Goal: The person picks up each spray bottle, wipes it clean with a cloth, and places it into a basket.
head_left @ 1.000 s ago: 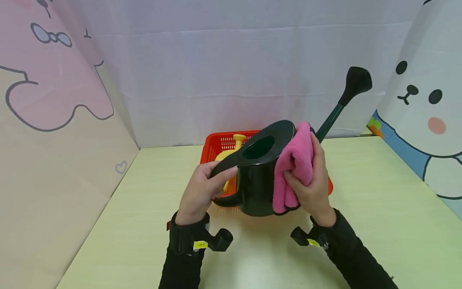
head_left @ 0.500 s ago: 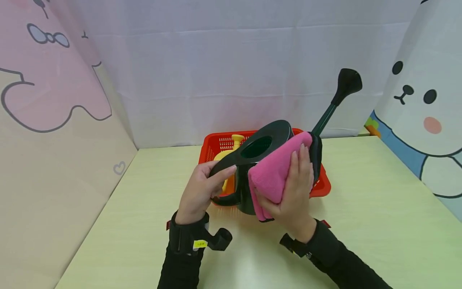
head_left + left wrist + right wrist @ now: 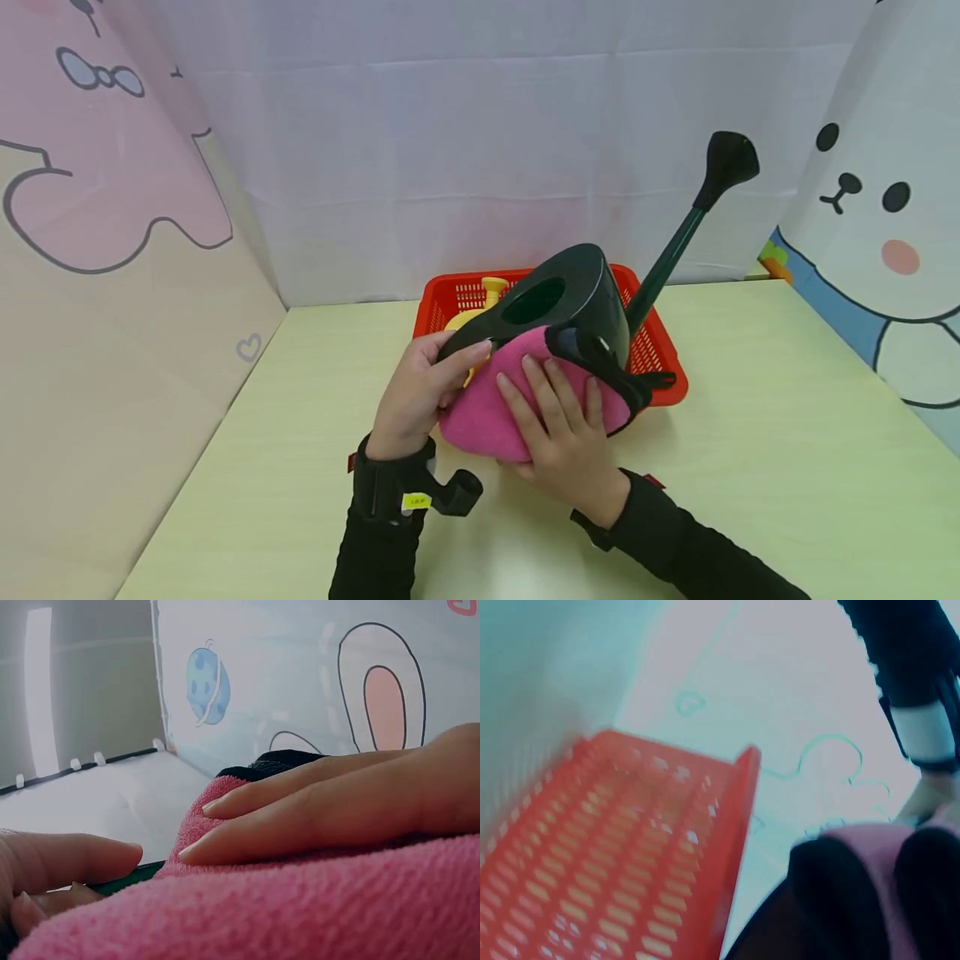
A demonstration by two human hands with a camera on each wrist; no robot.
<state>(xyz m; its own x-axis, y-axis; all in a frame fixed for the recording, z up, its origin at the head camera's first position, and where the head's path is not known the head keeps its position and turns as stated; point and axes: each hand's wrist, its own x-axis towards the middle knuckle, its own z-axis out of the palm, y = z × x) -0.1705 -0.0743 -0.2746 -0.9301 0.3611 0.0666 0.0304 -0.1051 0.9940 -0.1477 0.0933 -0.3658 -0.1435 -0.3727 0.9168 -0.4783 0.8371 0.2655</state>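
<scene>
In the head view a dark green watering can (image 3: 581, 283), long spout up to the right, is tilted above the table. My left hand (image 3: 408, 396) grips its handle, thumb on top. A pink cloth (image 3: 480, 417) with black trim lies against the can's near side and hides much of its body. My right hand (image 3: 566, 442) presses the cloth there, fingers straight and spread; its thumb is mostly hidden. In the left wrist view those straight fingers (image 3: 300, 817) lie on the pink pile. The right wrist view catches only the cloth's black trim (image 3: 832, 892) and pink part.
A red perforated basket (image 3: 667, 354) stands behind the can on the pale table (image 3: 337, 367). A yellow object (image 3: 492, 290) inside it is partly covered by the can. White fabric (image 3: 420, 167) hangs behind, with cartoon-printed sheets at both sides.
My right hand has moved left and down across the can with the cloth, its fingers going from a grip to a flat press. The left hand keeps the handle; the can barely shifts.
</scene>
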